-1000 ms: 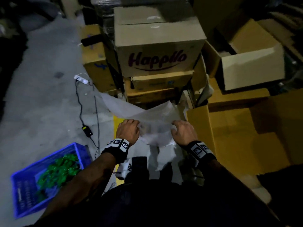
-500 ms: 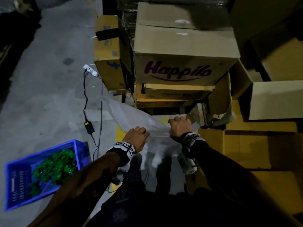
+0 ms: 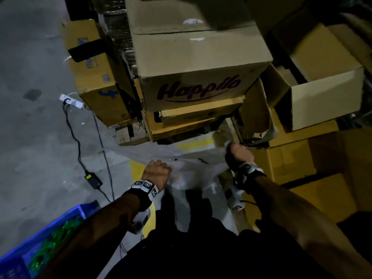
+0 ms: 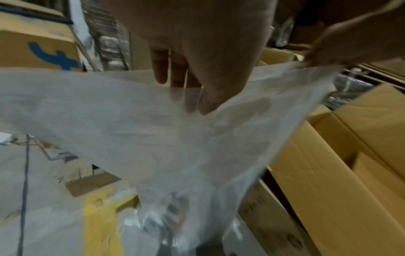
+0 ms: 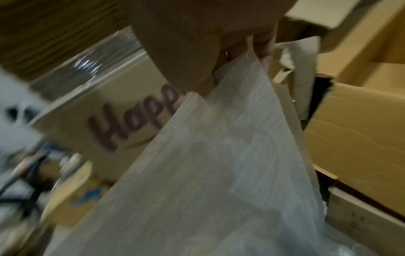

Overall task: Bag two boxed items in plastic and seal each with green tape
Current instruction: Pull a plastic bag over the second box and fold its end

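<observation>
Showing a dim storage floor, the head view is dominated by a large "Happilo" carton [image 3: 198,71], taken here as the landmark. It sits on a stack of flatter cartons [image 3: 181,121]. To its right stands an open-topped carton [image 3: 324,97] above further yellow-brown cartons [image 3: 326,178]; to its left leans a carton with a blue mark [image 3: 94,77]. Below the landmark, toward the camera, a translucent plastic bag [image 3: 189,176] is stretched between both hands and hangs down over the person's dark-clothed legs [image 3: 189,214], screening the floor and a yellow floor line [image 3: 138,170] behind it. What lies inside the bag is blurred and cannot be told. At the far lower left of the landmark, a blue crate [image 3: 40,238] holds green rolls [image 3: 54,244], partly hidden by the left forearm. The left hand [image 3: 157,172] pinches the bag's upper edge between thumb and curled fingers [image 4: 161,69], as the left wrist view shows. The right hand [image 3: 238,153], nearer the landmark's lower right corner, is clenched on the bag's other corner. A white power strip [image 3: 72,101] lies left of the landmark, and a black adapter [image 3: 93,181] lies on the floor below it on a cable.
</observation>
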`<move>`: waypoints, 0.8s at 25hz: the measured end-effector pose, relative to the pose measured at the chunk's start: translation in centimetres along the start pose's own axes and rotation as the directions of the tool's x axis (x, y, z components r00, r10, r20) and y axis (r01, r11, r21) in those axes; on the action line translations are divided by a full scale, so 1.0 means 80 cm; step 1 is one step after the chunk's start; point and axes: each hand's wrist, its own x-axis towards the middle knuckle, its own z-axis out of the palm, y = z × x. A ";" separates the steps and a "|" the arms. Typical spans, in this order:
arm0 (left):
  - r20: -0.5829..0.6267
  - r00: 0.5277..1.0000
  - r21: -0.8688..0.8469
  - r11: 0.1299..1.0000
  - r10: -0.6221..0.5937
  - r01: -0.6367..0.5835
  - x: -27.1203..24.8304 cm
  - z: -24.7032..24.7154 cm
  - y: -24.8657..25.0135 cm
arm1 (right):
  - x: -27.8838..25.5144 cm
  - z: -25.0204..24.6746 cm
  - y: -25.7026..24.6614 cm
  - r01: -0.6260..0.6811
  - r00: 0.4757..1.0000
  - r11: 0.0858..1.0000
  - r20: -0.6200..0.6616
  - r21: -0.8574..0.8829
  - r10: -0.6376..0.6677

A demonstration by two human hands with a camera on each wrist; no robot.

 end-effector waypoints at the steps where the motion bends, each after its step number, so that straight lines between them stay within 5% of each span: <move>1: 0.011 1.000 0.005 1.000 -0.013 0.013 0.004 -0.006 -0.009 | 0.008 -0.007 0.006 -0.073 0.997 0.997 0.021 0.032 0.072; 6: 0.045 0.999 -0.065 0.998 0.018 -0.016 0.021 -0.041 -0.037 | 0.039 -0.025 0.048 -0.265 0.962 0.950 -0.026 0.162 0.273; 10: -0.038 0.994 -0.031 0.994 0.105 -0.106 0.030 -0.064 -0.027 | 0.049 -0.027 0.067 -0.245 0.969 0.957 0.020 0.156 0.245; 12: -0.059 0.991 -0.004 0.992 0.123 -0.123 0.035 -0.075 -0.018 | 0.037 -0.033 0.054 -0.148 0.989 0.984 -0.010 0.103 0.150; 14: -0.071 0.988 0.002 0.991 0.134 -0.134 0.040 -0.081 -0.012 | 0.017 -0.031 0.032 0.026 0.983 1.000 -0.183 0.011 -0.024; 16: -0.069 0.987 0.017 0.989 0.146 -0.146 0.045 -0.085 -0.007 | -0.007 -0.026 0.007 0.309 0.898 0.949 -0.309 -0.064 -0.313; 18: -0.070 0.985 0.027 0.988 0.157 -0.155 0.048 -0.087 -0.005 | -0.025 -0.017 -0.010 0.564 0.789 0.822 -0.238 -0.084 -0.566; 20: -0.079 0.982 0.053 0.985 0.170 -0.166 0.048 -0.088 -0.003 | -0.040 -0.012 -0.024 0.641 0.761 0.765 -0.076 -0.064 -0.644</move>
